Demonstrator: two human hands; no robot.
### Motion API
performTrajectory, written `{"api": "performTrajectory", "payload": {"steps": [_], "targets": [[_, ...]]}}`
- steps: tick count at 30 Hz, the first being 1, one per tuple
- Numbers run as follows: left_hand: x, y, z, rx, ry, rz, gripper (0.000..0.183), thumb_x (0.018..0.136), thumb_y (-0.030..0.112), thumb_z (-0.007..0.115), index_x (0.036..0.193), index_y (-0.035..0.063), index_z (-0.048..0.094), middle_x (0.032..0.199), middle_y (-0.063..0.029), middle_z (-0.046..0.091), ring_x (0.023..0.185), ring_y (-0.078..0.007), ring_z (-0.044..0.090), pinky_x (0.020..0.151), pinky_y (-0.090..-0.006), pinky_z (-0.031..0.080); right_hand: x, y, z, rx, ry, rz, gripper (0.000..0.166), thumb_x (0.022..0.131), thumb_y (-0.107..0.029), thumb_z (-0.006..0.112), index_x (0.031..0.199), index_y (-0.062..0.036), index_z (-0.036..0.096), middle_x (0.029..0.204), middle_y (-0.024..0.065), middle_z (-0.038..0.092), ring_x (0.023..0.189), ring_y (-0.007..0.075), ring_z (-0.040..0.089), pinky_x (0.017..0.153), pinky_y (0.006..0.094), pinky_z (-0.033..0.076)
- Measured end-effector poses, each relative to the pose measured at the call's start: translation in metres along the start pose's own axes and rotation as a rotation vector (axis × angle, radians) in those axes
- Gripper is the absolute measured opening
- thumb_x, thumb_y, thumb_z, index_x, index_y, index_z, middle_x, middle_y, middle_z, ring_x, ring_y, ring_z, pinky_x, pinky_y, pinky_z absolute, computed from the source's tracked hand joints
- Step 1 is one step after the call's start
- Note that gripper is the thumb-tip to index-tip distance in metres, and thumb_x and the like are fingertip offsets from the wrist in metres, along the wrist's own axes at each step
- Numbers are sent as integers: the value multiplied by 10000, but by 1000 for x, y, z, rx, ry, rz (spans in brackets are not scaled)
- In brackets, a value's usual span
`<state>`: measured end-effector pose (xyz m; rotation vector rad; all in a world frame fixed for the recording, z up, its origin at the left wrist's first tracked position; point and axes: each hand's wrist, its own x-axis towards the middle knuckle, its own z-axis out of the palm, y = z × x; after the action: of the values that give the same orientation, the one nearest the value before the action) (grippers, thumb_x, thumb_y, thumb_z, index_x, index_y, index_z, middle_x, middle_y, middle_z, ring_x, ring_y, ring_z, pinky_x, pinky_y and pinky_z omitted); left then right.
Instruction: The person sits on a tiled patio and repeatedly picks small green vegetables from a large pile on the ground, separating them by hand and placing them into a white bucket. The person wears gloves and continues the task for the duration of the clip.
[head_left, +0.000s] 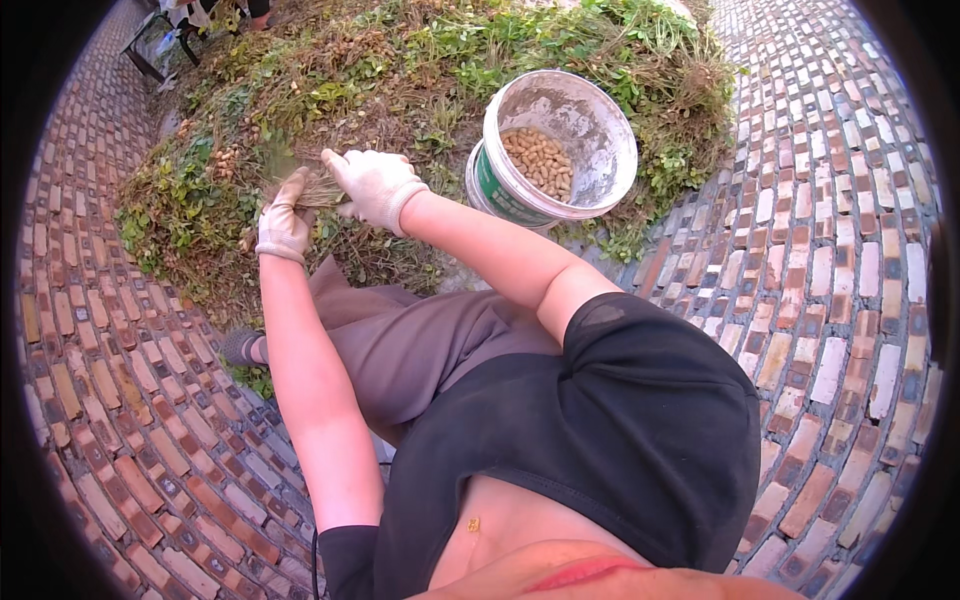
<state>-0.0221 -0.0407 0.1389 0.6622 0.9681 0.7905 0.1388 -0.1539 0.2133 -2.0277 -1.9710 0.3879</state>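
Note:
Both of my hands wear pale, soiled work gloves with knitted cuffs. A bunch of dry peanut plant stems (321, 189) is stretched between them, over the near left part of a heap of pulled peanut plants (390, 97). My left hand (285, 221) grips the bunch from the left, its fingers pointing up along it. My right hand (379, 187) closes around the right end, and its palm side is hidden. Right of that hand, a white plastic bucket (604, 127) with a green label tilts towards me. Unshelled peanuts (536, 161) cover its bottom.
Peanut pods (225, 161) show among the leaves at the heap's left. Brick paving (817, 300) runs along both sides. At the far upper left stands a dark-framed stool or bench (146, 60), near another person's partly visible hand (262, 21). My shoe (241, 347) rests beside the heap.

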Motion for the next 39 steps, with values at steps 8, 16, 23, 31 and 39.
{"api": "performTrajectory", "payload": {"steps": [8,16,23,31,39], "targets": [[-7,8,1,-38,-109,26,762,829,358,753,1404,51,358,1445,-188,368,1232,-350,508,959,-412,502,36,61,12,1041,113,211,286,829,-195,698,1051,-16,672,876,105,700,736,172,622,714,296,502],[6,12,-4,-151,219,128,498,874,286,695,1275,54,513,1316,-133,522,1076,-314,593,865,-398,529,34,292,-192,-806,383,331,235,897,-239,616,1109,-144,645,1136,53,663,1008,214,636,807,311,533],[10,22,1,-201,393,90,491,875,234,650,1304,61,487,1308,-132,524,1054,-271,600,805,-353,557,48,338,-221,383,872,416,522,882,-338,671,1220,45,566,1123,187,644,993,229,607,871,323,462],[2,45,-27,-314,465,224,489,890,170,612,1315,-12,452,1327,-200,477,1228,-380,504,1006,-467,472,81,110,-20,273,245,194,484,899,-375,552,1257,-51,586,1299,158,556,1158,245,557,1027,357,406],[9,57,-82,-65,472,395,449,905,157,630,1296,-9,482,1273,-170,539,1147,-334,574,981,-425,506,64,112,229,106,-349,192,438,837,-336,635,1189,-79,598,1226,161,583,1126,335,577,946,427,473]]}}
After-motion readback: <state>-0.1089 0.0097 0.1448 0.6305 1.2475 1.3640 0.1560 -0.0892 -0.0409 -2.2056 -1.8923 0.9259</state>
